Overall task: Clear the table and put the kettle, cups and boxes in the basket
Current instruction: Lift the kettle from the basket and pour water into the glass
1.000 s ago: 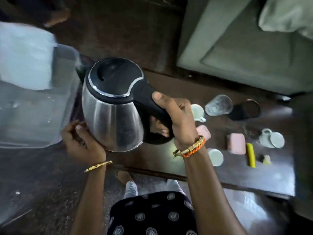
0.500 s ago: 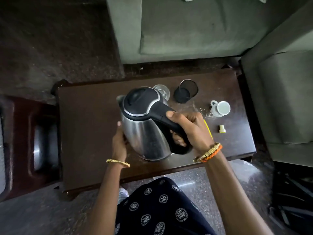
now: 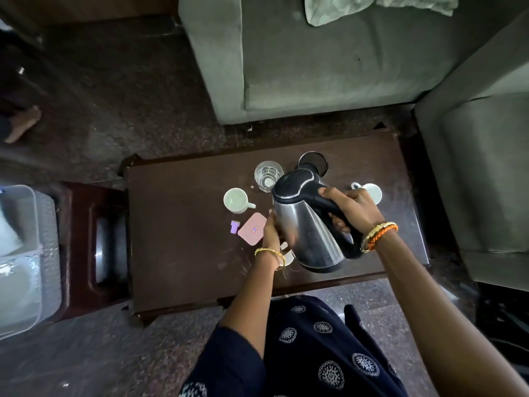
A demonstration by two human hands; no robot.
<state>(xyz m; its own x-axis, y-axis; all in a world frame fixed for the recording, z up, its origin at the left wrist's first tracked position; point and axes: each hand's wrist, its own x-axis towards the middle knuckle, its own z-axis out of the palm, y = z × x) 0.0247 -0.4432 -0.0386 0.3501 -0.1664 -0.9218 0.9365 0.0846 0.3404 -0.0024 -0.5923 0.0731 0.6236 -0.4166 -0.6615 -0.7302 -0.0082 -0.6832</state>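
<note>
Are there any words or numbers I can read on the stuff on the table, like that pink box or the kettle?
Pink box: it has a small red and blue label, but it is too small and blurred to read.
Kettle: no words or numbers show on its steel side or black lid.
White cup, glass and small purple thing: no writing shows.
So nothing here can be read.
</note>
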